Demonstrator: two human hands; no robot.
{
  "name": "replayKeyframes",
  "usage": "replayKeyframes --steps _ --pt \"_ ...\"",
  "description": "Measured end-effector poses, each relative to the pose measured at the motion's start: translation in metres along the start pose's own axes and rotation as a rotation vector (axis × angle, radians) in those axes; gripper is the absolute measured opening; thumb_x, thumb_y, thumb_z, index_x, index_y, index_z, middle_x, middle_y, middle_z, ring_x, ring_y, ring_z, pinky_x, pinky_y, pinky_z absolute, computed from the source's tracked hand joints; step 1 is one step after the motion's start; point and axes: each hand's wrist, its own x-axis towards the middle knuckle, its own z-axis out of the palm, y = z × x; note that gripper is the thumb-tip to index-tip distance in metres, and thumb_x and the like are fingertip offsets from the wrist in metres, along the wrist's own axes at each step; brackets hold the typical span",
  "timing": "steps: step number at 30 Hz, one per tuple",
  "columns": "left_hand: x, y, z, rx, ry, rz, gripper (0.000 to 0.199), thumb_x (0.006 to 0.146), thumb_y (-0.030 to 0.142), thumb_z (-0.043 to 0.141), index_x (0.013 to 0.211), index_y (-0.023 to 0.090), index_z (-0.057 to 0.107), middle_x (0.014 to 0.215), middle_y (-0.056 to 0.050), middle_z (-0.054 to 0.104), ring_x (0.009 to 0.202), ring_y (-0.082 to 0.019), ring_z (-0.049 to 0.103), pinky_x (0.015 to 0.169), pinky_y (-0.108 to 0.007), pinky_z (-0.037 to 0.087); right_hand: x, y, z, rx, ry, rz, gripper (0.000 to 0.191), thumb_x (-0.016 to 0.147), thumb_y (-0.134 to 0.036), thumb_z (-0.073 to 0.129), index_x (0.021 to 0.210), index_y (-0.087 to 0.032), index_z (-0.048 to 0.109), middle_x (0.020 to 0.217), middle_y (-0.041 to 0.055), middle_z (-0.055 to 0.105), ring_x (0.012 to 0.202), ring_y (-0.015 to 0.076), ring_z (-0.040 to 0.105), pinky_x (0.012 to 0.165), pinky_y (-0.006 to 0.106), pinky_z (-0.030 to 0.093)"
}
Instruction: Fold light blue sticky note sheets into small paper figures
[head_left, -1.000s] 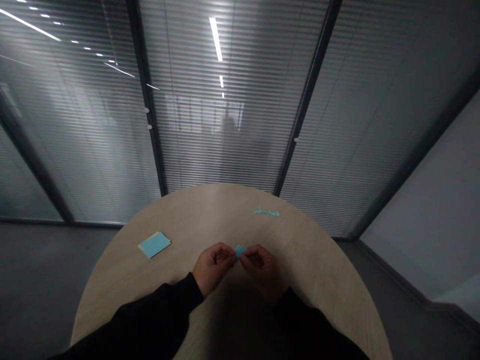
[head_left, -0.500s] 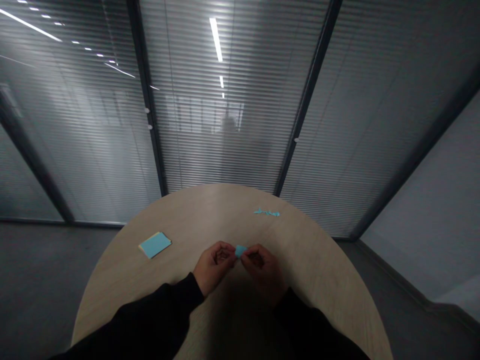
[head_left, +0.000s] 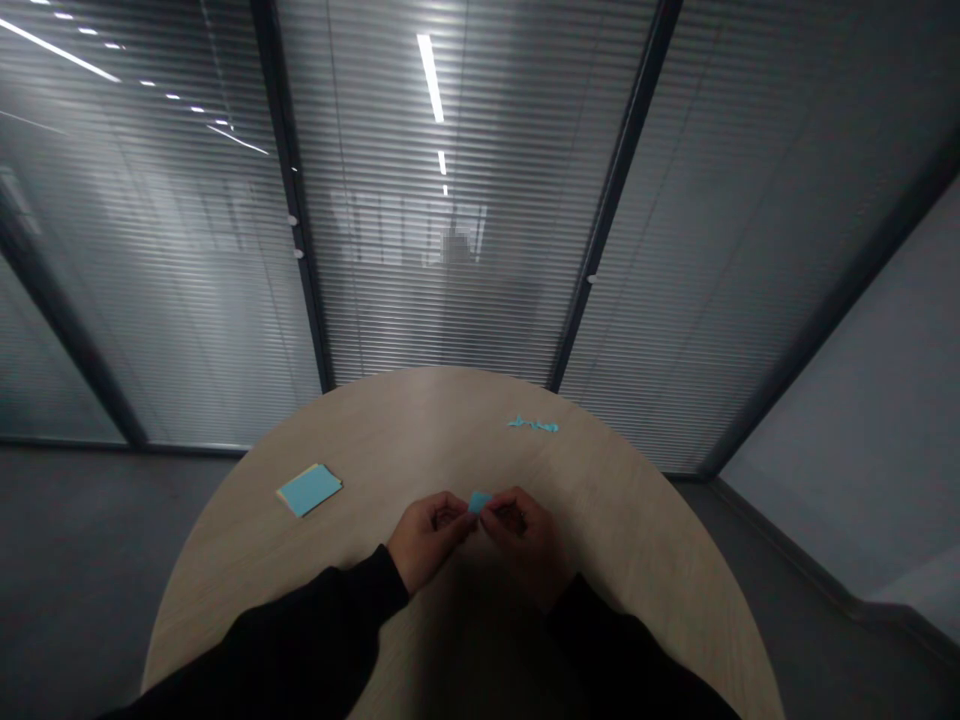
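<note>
A small piece of blue paper (head_left: 479, 501) is pinched between the fingertips of both hands above the near middle of the table. My left hand (head_left: 429, 535) grips its left side, thumb and fingers closed. On the right edge of the paper, my right hand (head_left: 529, 540) is closed in a similar pinch. The fingers cover much of the paper, so its full shape and folds cannot be made out. To the left lies a stack of blue paper sheets (head_left: 310, 491) with a yellowish edge showing beneath. Small blue paper pieces (head_left: 533, 425) lie in a row beyond my right hand.
The round wooden table (head_left: 420, 420) fills the lower middle, its curved far edge close to a glass partition with blinds (head_left: 450, 320). A white wall (head_left: 862, 440) stands at the right. Grey floor (head_left: 82, 560) shows at the left.
The fingertips have shifted very slightly around the blue paper, and a little less of it shows. Both hands keep their pinch; the stack and the small pieces stay in place.
</note>
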Motion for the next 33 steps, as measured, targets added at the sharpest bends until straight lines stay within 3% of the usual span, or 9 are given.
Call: replayKeyframes --steps 12,19,24,28,33 --pt "0.002 -0.004 -0.001 0.121 0.03 0.047 0.027 0.08 0.042 0.065 0.08 0.015 0.062 0.068 -0.002 0.062 0.06 -0.013 0.052 0.056 -0.024 0.038 0.003 0.005 0.004 0.165 -0.021 0.073 0.024 0.08 -0.036 0.068 0.088 -0.021 0.052 0.074 -0.0007 0.064 0.068 0.0164 0.063 0.062 0.027 0.049" --pt "-0.001 0.003 -0.001 0.257 0.019 0.045 0.027 0.078 0.043 0.067 0.078 0.016 0.064 0.064 0.0 0.058 0.059 -0.014 0.049 0.056 -0.025 0.036 0.003 0.004 -0.002 0.168 -0.114 0.06 0.032 0.078 -0.032 0.07 0.104 -0.021 0.055 0.095 0.0038 0.068 0.078 0.0173 0.067 0.07 0.03 0.053" --pt "0.0 0.005 0.0 0.183 0.036 0.035 0.029 0.076 0.045 0.069 0.081 0.016 0.067 0.069 -0.003 0.064 0.061 -0.015 0.053 0.057 -0.025 0.038 0.005 -0.001 -0.003 0.179 -0.095 0.098 0.027 0.076 -0.035 0.072 0.093 -0.021 0.058 0.083 0.0028 0.07 0.079 0.02 0.068 0.071 0.032 0.053" --pt "0.0 0.001 -0.001 0.121 0.018 0.018 0.034 0.08 0.048 0.065 0.083 0.015 0.066 0.066 -0.002 0.063 0.058 -0.014 0.052 0.056 -0.025 0.038 0.005 0.0 -0.002 0.251 -0.121 0.125 0.028 0.077 -0.035 0.071 0.096 -0.021 0.057 0.085 0.0026 0.071 0.078 0.0189 0.068 0.071 0.03 0.053" --pt "0.0 -0.001 -0.003 0.167 0.025 0.051 0.028 0.082 0.044 0.064 0.08 0.016 0.066 0.068 -0.003 0.065 0.06 -0.015 0.055 0.058 -0.026 0.04 0.003 0.005 -0.002 0.179 -0.154 0.103 0.029 0.079 -0.037 0.071 0.099 -0.019 0.061 0.09 0.0048 0.071 0.081 0.019 0.068 0.073 0.031 0.052"
